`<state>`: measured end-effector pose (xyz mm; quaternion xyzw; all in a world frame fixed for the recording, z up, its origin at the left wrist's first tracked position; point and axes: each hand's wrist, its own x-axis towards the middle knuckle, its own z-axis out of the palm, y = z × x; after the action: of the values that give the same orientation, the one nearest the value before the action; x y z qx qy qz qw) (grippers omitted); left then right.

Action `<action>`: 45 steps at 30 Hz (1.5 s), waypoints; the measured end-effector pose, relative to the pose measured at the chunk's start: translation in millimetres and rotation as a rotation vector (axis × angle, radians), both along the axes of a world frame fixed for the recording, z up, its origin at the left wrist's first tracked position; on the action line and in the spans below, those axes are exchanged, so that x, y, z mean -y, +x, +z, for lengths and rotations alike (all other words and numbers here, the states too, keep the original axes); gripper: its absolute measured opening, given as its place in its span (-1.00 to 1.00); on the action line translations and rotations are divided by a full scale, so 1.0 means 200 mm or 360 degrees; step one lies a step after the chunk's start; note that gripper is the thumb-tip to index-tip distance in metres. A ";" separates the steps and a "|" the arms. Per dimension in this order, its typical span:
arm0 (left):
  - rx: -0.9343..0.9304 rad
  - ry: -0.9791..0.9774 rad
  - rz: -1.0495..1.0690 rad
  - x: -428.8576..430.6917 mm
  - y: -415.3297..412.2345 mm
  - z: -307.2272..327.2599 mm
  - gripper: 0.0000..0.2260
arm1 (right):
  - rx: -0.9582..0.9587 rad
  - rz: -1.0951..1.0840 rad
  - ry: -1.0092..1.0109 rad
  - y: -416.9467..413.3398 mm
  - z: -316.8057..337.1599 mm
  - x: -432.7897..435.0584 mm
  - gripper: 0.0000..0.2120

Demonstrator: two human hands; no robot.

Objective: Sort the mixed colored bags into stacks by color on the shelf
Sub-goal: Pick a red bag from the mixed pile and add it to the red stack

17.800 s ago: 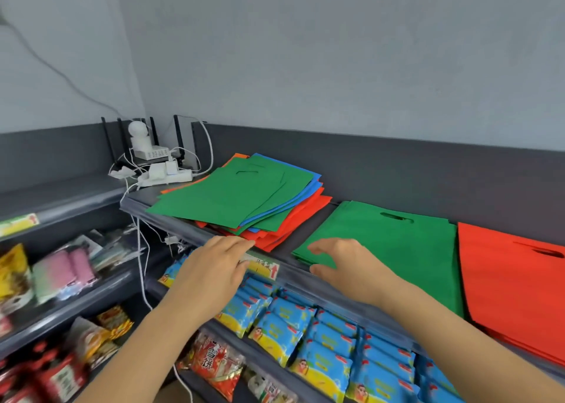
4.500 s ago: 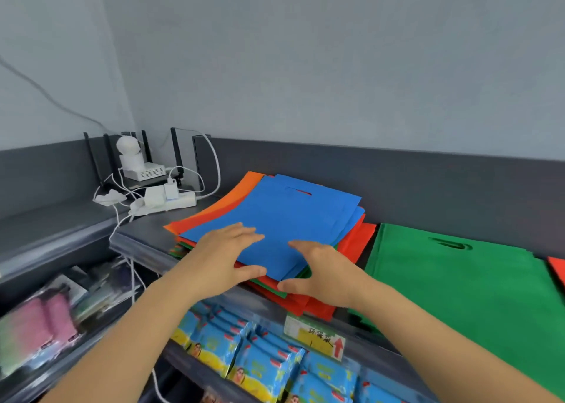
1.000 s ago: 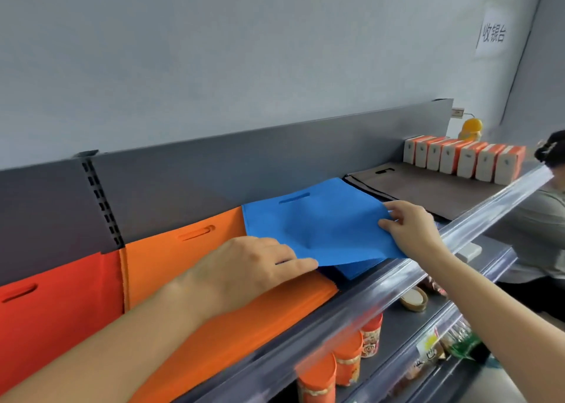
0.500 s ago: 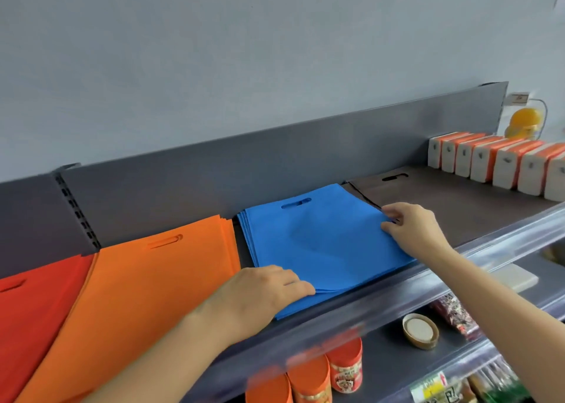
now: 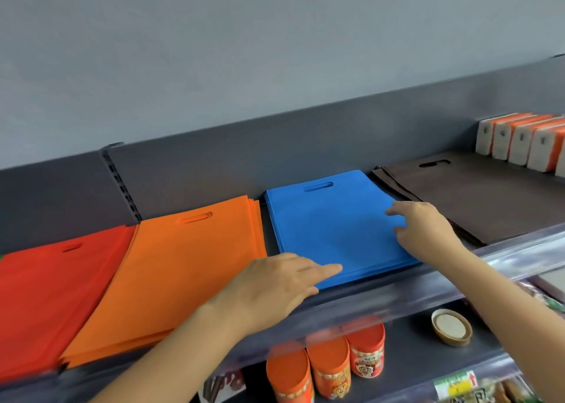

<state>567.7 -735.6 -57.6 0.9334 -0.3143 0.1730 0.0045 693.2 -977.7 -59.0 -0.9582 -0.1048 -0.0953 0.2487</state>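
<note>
Four flat stacks of bags lie side by side on the top shelf: red at the left, orange, blue, and dark brown at the right. My left hand lies with straight fingers on the blue stack's front left corner. My right hand rests with loosely spread fingers on the blue stack's right edge. Neither hand grips a bag.
White and orange boxes stand in a row at the shelf's back right. On the shelf below stand orange canisters and a round lidded tub. A grey back panel runs behind the stacks.
The blue bag has been laid flat on the blue stack. My left hand's fingers have straightened on the front corner, and my right hand has slid along the right edge. The view shifted left.
</note>
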 end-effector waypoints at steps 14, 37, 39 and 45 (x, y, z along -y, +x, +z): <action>0.0412 -0.0008 0.0902 -1.22 -1.00 0.14 -0.69 | 0.0161 0.0873 0.0041 -0.76 0.13 -1.24 -0.65; 0.0273 -0.0151 0.1977 -2.68 -2.44 0.08 -0.67 | 0.0357 0.1840 -0.0197 -1.81 0.23 -3.15 -0.62; 0.0296 -0.0155 0.1990 -2.76 -2.44 0.11 -0.64 | 0.0437 0.1886 -0.0224 -1.80 0.27 -3.30 -0.62; 0.0310 -0.0143 0.2089 -3.00 -2.43 0.16 -0.66 | 0.0484 0.2074 -0.0408 -1.80 0.38 -3.71 -0.59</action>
<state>81.1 -134.6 -25.2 0.9101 0.3279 0.2362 -0.0912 333.9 -234.9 16.4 -0.6972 -0.7048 -0.0464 0.1223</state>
